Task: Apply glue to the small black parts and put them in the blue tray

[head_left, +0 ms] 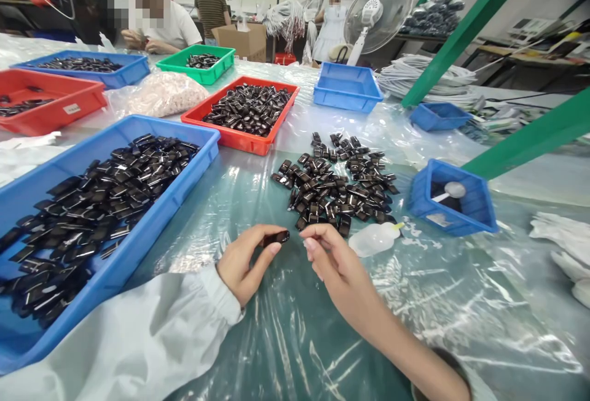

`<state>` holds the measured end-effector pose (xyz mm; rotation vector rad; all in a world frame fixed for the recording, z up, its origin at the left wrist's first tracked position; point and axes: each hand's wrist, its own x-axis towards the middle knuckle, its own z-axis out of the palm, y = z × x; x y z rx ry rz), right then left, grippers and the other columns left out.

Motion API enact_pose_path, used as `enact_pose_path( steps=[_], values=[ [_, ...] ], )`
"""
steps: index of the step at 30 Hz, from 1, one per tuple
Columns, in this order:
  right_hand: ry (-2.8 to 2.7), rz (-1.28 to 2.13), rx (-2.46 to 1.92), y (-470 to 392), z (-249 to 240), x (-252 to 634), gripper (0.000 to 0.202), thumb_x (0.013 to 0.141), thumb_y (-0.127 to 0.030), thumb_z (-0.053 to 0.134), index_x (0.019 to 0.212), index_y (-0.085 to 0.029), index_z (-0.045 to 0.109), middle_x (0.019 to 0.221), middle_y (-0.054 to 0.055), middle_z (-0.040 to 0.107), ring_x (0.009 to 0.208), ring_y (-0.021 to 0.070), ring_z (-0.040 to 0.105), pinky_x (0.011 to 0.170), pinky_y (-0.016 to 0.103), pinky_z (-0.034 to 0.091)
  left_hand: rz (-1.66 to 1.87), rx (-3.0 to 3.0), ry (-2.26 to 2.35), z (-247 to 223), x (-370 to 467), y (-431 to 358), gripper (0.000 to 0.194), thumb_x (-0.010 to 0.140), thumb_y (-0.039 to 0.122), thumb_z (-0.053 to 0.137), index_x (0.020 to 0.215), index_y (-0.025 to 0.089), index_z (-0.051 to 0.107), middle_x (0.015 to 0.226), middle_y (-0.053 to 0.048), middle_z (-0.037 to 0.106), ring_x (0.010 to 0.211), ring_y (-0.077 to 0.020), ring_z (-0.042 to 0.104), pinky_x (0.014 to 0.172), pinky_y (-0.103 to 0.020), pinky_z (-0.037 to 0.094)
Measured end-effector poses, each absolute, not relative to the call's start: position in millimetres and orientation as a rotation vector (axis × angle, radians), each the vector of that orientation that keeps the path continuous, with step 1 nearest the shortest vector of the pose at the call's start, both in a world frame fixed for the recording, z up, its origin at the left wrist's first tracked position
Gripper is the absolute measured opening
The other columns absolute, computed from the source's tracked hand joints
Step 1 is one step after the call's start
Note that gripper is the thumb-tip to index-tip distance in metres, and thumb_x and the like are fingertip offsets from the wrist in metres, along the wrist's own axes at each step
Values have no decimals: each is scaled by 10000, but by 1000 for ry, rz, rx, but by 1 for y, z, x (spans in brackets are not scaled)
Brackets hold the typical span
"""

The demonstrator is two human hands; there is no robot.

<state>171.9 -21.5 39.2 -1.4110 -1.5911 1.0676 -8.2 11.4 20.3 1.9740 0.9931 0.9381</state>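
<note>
A small black glossy part (276, 238) is pinched between the thumb and fingers of my left hand (246, 263). Just to its right, my right hand (334, 256) has its thumb and index fingertips close together; anything between them is too small to make out. Behind both hands lies a loose pile of similar black parts (338, 186) on the plastic-covered table (295, 339). A white squeeze bottle with a yellow tip (375, 239) rests on its side beyond my right wrist, near some small white pieces (417, 235).
A large blue tray (184, 177) of black parts stands at left, a red tray (249, 142) behind it. At right are a small blue bin (454, 220) with a spoon and a green post (530, 143). A person (177, 23) sits across the table.
</note>
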Motion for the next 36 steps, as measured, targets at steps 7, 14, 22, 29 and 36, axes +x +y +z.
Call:
enact_pose_path(
  steps=[7, 14, 22, 29, 36],
  values=[
    [-1274, 1435, -1308, -19, 52, 176, 182, 927, -344, 406, 949, -204, 519, 679, -48, 427, 517, 90, 357, 465, 219, 301, 898, 2223, 909, 21, -9, 10, 226, 944, 213, 383, 1137, 178, 495, 1017, -90, 632, 919, -211, 578, 795, -356, 445],
    [-1125, 1696, -1183, -25, 61, 173, 91, 883, -289, 529, 855, -203, 539, 636, -55, 456, 552, 87, 386, 509, 213, 321, 908, 2279, 847, 21, -8, 8, 222, 947, 209, 383, 1138, 170, 490, 975, -87, 623, 888, -209, 572, 777, -346, 437],
    [-995, 1800, -1106, -24, 60, 175, 63, 859, -247, 576, 837, -197, 544, 615, -55, 493, 565, 87, 436, 542, 209, 361, 982, 2322, 753, 21, -10, 7, 224, 962, 204, 395, 1158, 155, 489, 1016, -99, 614, 915, -201, 567, 786, -325, 431],
    [-966, 1917, -1009, -20, 59, 182, 199, 757, -297, 700, 824, -204, 537, 777, -31, 575, 717, 107, 588, 698, 250, 462, 993, 2372, 646, 23, -11, 3, 209, 971, 207, 399, 1143, 148, 503, 988, -90, 633, 858, -175, 585, 738, -298, 415],
    [-969, 1962, -977, -17, 49, 184, 199, 754, -297, 719, 812, -189, 562, 736, -19, 617, 708, 113, 626, 673, 253, 475, 1198, 2521, 664, 26, -5, 5, 215, 971, 213, 412, 1074, 88, 552, 917, -104, 653, 772, -173, 580, 666, -292, 418]
  ],
)
